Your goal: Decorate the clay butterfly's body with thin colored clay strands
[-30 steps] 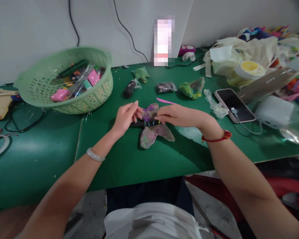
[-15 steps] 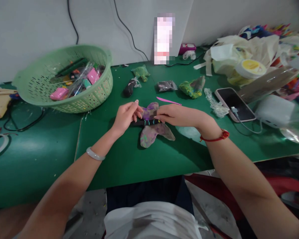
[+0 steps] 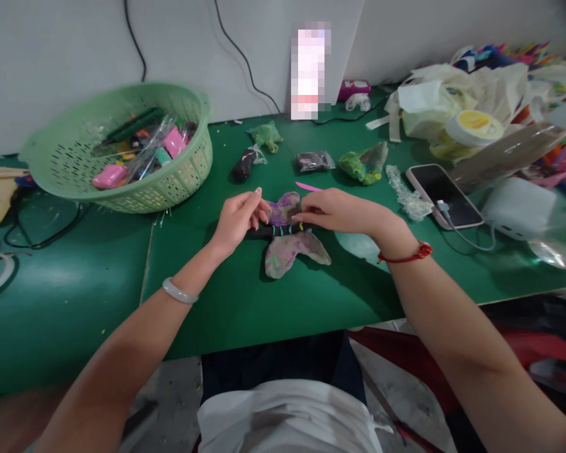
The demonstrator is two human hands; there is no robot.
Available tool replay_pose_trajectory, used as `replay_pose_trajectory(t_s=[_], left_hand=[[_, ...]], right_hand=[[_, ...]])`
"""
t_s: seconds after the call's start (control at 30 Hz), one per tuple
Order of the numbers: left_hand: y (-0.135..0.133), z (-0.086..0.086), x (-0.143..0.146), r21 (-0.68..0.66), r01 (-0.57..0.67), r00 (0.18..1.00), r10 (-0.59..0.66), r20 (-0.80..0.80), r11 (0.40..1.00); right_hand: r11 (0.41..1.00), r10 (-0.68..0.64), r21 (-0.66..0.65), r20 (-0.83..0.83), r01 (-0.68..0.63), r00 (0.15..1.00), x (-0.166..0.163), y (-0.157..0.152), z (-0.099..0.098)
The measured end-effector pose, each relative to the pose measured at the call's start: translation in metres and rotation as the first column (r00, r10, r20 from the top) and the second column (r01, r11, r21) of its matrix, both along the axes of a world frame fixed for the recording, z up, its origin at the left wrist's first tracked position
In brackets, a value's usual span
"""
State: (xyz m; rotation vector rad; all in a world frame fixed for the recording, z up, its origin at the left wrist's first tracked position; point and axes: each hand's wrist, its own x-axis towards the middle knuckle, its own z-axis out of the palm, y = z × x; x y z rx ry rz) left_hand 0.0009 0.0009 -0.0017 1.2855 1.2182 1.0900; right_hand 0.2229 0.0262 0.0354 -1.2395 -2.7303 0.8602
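Observation:
A clay butterfly (image 3: 295, 248) lies on the green table, its wings mottled grey and purple. Across its dark body run several small teal strips and one yellow strip. My left hand (image 3: 240, 217) is over the left end of the body, thumb against the curled fingers; whatever it pinches is too small to make out. My right hand (image 3: 332, 211) reaches over the right end, close to the yellow strip, with thumb and fingertips together; anything between them is hidden. Behind the right hand, a pink plastic clay knife (image 3: 307, 186) is partly covered.
A green basket (image 3: 198, 170) of clay packs stands at left. Behind the butterfly lie a black wrapped lump (image 3: 243, 167), a dark packet (image 3: 312, 162) and yellow-green clay (image 3: 363, 167). At right are a phone (image 3: 453, 198) with a cable, a white box (image 3: 521, 204) and plastic bags (image 3: 471, 94).
My right hand has lifted slightly off the right end of the butterfly's body, uncovering the yellow strip and covering more of the pink knife. My left hand stays nearly still.

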Motion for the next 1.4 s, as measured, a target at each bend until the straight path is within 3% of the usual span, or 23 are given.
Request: replay_pose_trajectory(t_s=[0.27, 0.57, 1.4], left_hand=[[0.0, 0.001, 0.001, -0.018, -0.008, 1.0, 0.008, 0.012, 1.0], [0.0, 0.001, 0.001, -0.014, 0.0, 1.0, 0.001, 0.013, 1.0], [0.0, -0.001, 0.001, -0.003, -0.001, 1.0, 0.001, 0.003, 1.0]], right_hand=[[0.997, -0.07, -0.02, -0.013, 0.07, 0.997, 0.006, 0.002, 0.0], [0.997, -0.054, -0.05, 0.023, 0.055, 0.998, 0.01, 0.01, -0.01], [0.998, -0.058, -0.021, -0.125, 0.056, 0.99, 0.016, 0.013, -0.011]])
